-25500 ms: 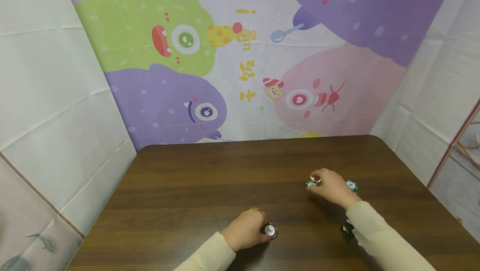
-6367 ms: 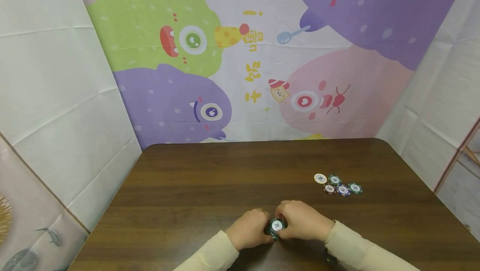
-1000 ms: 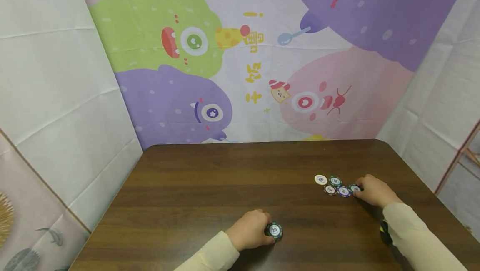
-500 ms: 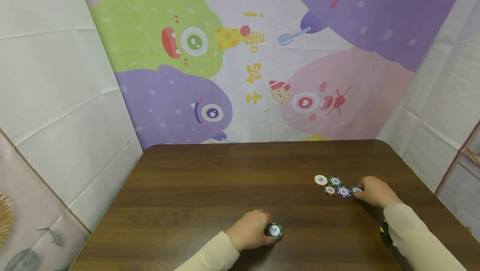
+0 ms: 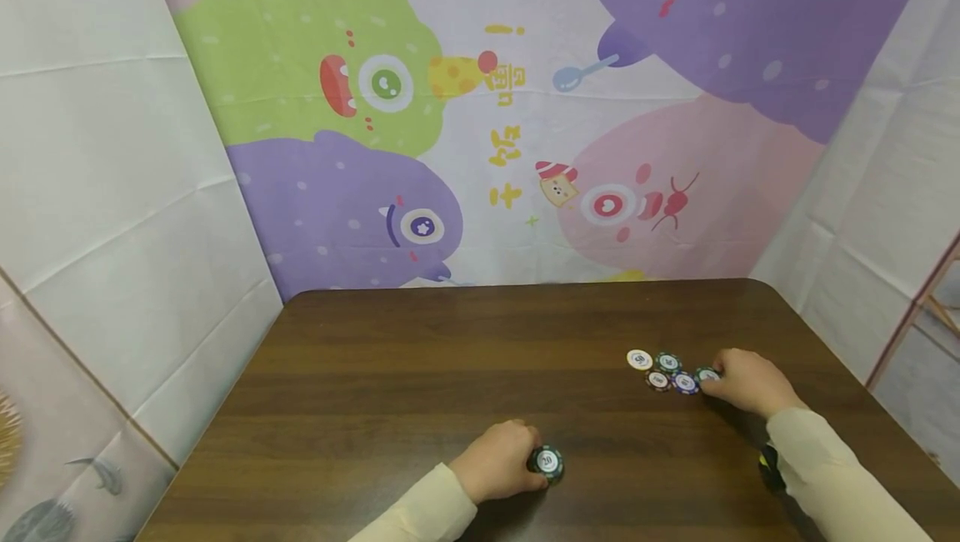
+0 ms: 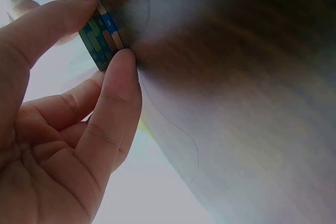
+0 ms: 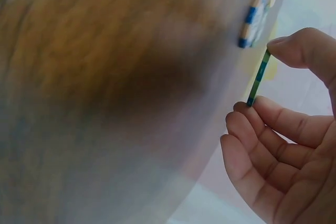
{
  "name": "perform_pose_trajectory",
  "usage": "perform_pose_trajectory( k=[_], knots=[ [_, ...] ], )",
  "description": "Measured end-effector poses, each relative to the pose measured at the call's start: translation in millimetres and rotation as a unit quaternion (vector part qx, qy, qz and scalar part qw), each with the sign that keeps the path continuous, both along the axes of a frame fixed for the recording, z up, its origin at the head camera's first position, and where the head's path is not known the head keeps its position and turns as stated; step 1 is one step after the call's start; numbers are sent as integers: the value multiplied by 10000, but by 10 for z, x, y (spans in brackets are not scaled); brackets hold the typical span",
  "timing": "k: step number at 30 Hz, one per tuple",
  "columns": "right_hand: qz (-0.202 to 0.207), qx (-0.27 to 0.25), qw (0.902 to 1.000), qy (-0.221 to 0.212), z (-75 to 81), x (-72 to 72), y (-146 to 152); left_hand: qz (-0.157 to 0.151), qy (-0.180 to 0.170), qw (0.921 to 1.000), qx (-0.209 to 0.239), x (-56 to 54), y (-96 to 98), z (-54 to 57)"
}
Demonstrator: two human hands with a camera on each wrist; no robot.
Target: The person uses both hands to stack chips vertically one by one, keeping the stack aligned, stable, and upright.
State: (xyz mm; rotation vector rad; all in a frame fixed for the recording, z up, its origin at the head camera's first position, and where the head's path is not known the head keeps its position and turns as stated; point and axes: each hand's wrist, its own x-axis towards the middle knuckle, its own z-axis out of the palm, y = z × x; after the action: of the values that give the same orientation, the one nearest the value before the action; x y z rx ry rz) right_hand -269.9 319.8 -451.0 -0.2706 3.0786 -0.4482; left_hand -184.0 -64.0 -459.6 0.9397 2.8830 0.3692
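Observation:
My left hand (image 5: pixel 498 462) grips a short stack of poker chips (image 5: pixel 547 461) near the front of the table, thumb and fingers around its edge. A green chip marked 20 is on top. In the left wrist view the stack's edge (image 6: pixel 103 34) shows green, brownish and blue layers. At the right, my right hand (image 5: pixel 752 383) pinches a green poker chip (image 7: pixel 258 78) between thumb and forefinger, edge-on in the right wrist view. Next to it lie a blue chip (image 5: pixel 685 383), a second green chip (image 5: pixel 667 362), a dark chip (image 5: pixel 657 380) and a white chip (image 5: pixel 639 360).
The brown wooden table (image 5: pixel 420 367) has rounded far corners. A cartoon-printed cloth (image 5: pixel 502 242) hangs right behind its far edge, with pale cloth panels (image 5: pixel 150 225) at both sides. A dark wrist device (image 5: pixel 770 467) sits under the right sleeve.
Long before, a black 100 chip topped the left hand's stack; now a green 20 does. Since both hands met at the stack, the right has gone to the far-right green chip, where it has barely moved lately.

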Motion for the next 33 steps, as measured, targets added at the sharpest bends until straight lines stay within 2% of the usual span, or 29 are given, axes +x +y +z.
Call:
perform_pose_trajectory(
  k=[19,28,33],
  knots=[
    [706,-240,9944,754,219,199,-648,-12,-48,10000,-40,3,11,23],
    [1179,-242,9882,943,244,323,-961,13,-51,10000,-55,11,13,27],
    [1542,-420,9830,906,244,399,-1165,7,-49,10000,-35,10,13,16]
  ],
)
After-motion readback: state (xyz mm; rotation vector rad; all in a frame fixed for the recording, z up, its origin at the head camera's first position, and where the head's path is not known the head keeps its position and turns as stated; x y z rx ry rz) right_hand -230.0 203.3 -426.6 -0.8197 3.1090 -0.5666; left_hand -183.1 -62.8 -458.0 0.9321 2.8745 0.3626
